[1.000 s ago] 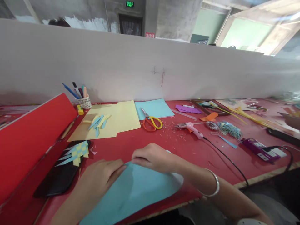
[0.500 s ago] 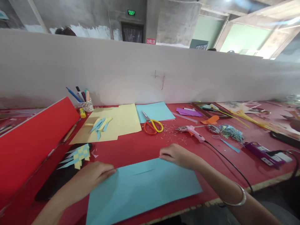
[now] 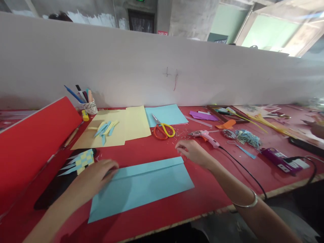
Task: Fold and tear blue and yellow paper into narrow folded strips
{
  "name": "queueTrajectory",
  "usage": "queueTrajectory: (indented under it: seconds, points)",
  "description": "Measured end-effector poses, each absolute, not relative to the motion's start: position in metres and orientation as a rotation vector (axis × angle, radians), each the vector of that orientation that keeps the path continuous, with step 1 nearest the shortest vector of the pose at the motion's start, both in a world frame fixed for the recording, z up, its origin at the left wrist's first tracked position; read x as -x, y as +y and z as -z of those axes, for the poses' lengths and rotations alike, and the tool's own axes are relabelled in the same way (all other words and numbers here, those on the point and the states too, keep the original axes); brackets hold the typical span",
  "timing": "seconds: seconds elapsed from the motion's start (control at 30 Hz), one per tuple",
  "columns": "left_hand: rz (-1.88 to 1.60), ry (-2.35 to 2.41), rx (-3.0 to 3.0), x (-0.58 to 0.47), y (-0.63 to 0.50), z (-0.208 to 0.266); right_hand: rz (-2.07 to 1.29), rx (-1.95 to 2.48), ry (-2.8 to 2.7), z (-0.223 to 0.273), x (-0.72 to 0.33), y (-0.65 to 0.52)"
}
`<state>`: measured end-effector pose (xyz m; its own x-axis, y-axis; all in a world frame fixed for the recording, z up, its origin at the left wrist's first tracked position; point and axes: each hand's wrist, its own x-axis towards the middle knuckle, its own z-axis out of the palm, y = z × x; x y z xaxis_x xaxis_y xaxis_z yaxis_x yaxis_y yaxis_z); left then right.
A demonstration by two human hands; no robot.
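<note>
A sheet of light blue paper (image 3: 149,189) lies on the red table in front of me. A narrow strip along its far edge is folded over. My left hand (image 3: 106,170) is at the sheet's far left corner, smeared by motion; its fingers overlap the paper, and I cannot tell whether they grip it. Just off the far right corner hovers my right hand (image 3: 189,152), fingers loosely bent and apart, with nothing in them. Left of the sheet, a woven blue-and-yellow paper piece (image 3: 84,160) rests on a black object (image 3: 57,189).
Beyond the sheet lie scissors (image 3: 163,130), yellow paper (image 3: 138,123) and paper strips (image 3: 106,130). A pink glue gun (image 3: 206,136) with its cable (image 3: 243,172) and a purple power strip (image 3: 278,160) sit at right. A red board (image 3: 37,141) stands at left.
The blue sheet's far edge now shows a folded strip, and the sheet has shifted left. My right hand has lifted away from the edge; my left hand has moved slightly left and up.
</note>
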<state>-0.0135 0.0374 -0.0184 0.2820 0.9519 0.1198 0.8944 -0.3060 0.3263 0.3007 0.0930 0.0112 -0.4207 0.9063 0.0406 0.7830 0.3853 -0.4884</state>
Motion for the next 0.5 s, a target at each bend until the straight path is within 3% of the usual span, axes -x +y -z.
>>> queueTrajectory:
  seconds: [0.2,0.4,0.5]
  points:
    - [-0.216,1.519,-2.561,-0.016,0.036,0.024,-0.997,1.205,-2.223,-0.015,-0.267,0.092]
    - [-0.038,1.451,-2.471,-0.029,0.04,0.027,-1.113,1.151,-2.175,-0.001,-0.25,0.097]
    - [-0.032,1.386,-2.539,-0.027,0.056,0.026,-1.006,1.2,-2.226,0.006,-0.246,0.093]
